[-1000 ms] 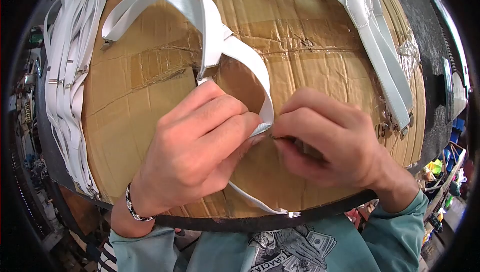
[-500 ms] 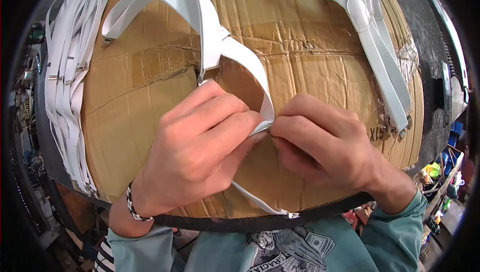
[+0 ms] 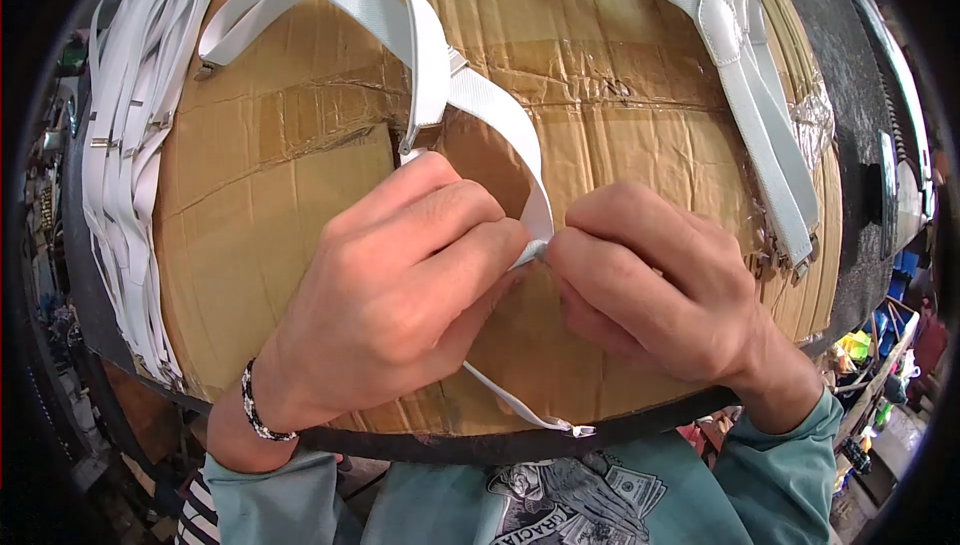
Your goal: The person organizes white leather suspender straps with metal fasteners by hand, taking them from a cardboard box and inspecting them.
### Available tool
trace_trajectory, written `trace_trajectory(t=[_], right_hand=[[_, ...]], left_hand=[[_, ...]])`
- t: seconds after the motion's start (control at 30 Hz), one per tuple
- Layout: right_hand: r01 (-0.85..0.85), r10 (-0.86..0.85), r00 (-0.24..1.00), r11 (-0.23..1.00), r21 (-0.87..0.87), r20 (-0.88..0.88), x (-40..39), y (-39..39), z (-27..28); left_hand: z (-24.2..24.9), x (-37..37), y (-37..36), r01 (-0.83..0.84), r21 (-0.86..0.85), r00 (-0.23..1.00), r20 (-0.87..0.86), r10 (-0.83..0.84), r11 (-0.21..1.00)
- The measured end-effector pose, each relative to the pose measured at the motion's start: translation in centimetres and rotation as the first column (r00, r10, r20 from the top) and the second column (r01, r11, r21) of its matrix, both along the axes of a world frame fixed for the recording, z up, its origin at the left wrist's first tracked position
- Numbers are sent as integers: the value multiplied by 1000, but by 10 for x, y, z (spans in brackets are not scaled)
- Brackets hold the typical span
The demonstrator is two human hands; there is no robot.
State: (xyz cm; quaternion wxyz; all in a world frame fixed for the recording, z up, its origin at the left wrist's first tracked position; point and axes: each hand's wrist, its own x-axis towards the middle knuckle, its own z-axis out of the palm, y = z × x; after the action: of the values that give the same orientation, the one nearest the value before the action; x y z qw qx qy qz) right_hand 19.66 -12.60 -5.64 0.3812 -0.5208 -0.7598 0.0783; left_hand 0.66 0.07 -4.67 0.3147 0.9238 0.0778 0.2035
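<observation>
A pair of white elastic suspenders (image 3: pixel 502 125) loops down the cardboard to my hands. My left hand (image 3: pixel 405 285) is closed, pinching a folded part of the strap between thumb and fingers. Close on its right, my right hand (image 3: pixel 660 290) is also closed, its fingertips at the end of that fold; anything else inside its fingers is hidden. A metal clip (image 3: pixel 407 148) hangs from a strap end just above my left knuckles. Below my left hand, a thin strap end runs to another metal clip (image 3: pixel 578 432) near the front edge.
Creased, taped cardboard (image 3: pixel 630 155) covers the dark-edged work surface. A thick bundle of white suspenders (image 3: pixel 130 185) with metal clips lies along the left side. More white suspenders (image 3: pixel 760 115) with a stitched joining patch lie at the upper right. Cluttered items (image 3: pixel 870 365) stand beyond the right edge.
My hands keep their pinch at the fold, and my right hand has turned slightly. Less of the folded strap shows between the fingertips. The upper loop has shifted slightly right.
</observation>
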Motion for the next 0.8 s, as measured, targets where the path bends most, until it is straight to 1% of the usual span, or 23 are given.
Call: trace_trajectory(t=[0.13,0.2,0.3,0.43,0.5,0.53,0.6,0.67,0.73,0.8], right_hand=[[24,-22,1000,995,-97,20,7,-3,2],[44,-45,999,995,-87,-11,6,-1,2],[52,-53,996,998,-26,-70,-2,1,5],[28,-28,1000,999,-24,-9,-3,0,4],[25,-22,999,996,-91,37,2,0,5],[27,-19,998,987,-157,52,6,-1,7],[55,-48,998,979,-195,38,9,-1,9],[92,-98,995,983,-159,-29,9,-1,9],[81,-90,994,987,-140,-59,3,-1,16],[49,-54,995,997,-63,-86,1,2,10]], left_hand=[[2,-1,0,9,-3,1000,-10,-10,1000],[-1,-2,1,11,1,1000,4,-11,1000],[1,-2,0,3,-15,1000,5,-3,1000],[-1,-2,-1,-1,-2,1000,17,1,1000],[-1,-1,-1,1,4,1000,12,-1,1000],[0,-1,-2,0,10,1000,7,-1,1000],[-1,-2,-1,0,25,1000,2,0,1000],[-1,-2,-1,1,13,1000,13,-2,1000],[-1,-3,-1,-6,3,1000,15,6,1000],[-1,-3,-2,-8,0,1000,13,8,1000]])
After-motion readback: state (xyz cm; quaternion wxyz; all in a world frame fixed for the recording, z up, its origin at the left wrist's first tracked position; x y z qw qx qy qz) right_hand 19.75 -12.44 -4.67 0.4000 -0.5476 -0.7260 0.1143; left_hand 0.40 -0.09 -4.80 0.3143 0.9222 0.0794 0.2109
